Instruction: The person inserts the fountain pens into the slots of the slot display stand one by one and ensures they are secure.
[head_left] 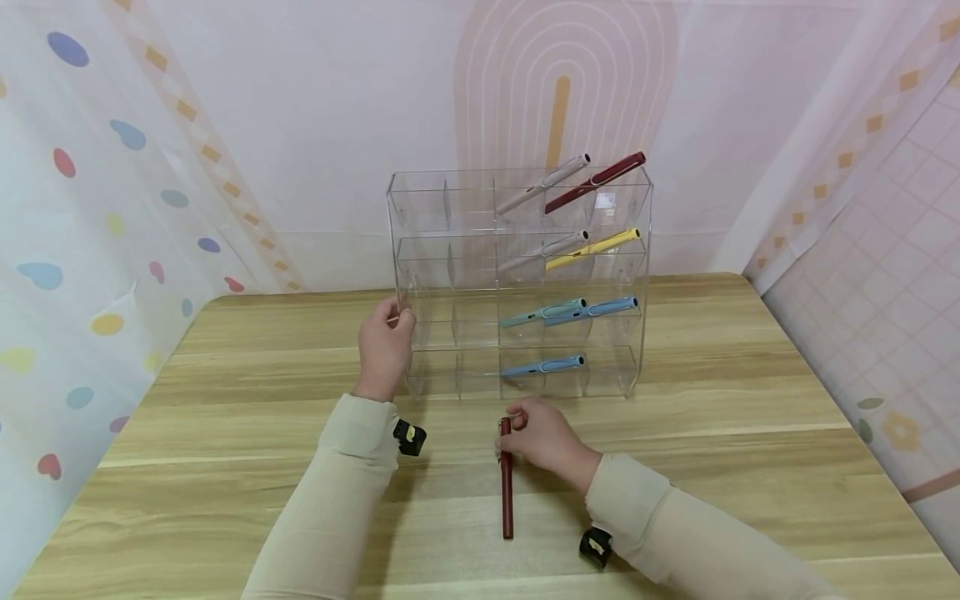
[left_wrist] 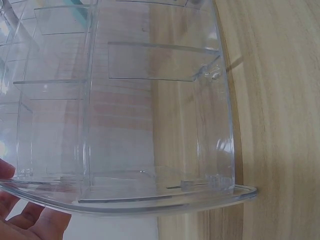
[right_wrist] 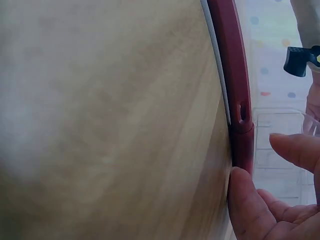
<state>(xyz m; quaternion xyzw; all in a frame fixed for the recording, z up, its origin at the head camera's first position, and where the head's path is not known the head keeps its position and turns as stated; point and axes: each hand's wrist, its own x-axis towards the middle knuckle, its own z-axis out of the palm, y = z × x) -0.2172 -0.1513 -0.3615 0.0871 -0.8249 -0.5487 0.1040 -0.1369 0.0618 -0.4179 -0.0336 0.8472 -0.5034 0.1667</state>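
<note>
A clear acrylic rack (head_left: 472, 342) with four-sided compartments in stacked rows stands on the table. My left hand (head_left: 386, 343) grips its left side panel, thumb on one face and fingers on the other in the left wrist view. A dark red pen (head_left: 507, 500) lies on the table in front of the rack, pointing toward me. My right hand (head_left: 551, 440) is at its far end. In the right wrist view one fingertip touches the pen (right_wrist: 235, 65), while another finger stands apart from it with a gap between.
Several pens lean in the rack's right-hand columns: a pale pen (head_left: 551, 179), a red pen (head_left: 600, 179), a greyish pen (head_left: 558, 246), a yellow pen (head_left: 600, 247), a green pen (head_left: 551, 311), and blue pens (head_left: 551, 365). The wooden table (head_left: 225, 433) meets a patterned cloth behind.
</note>
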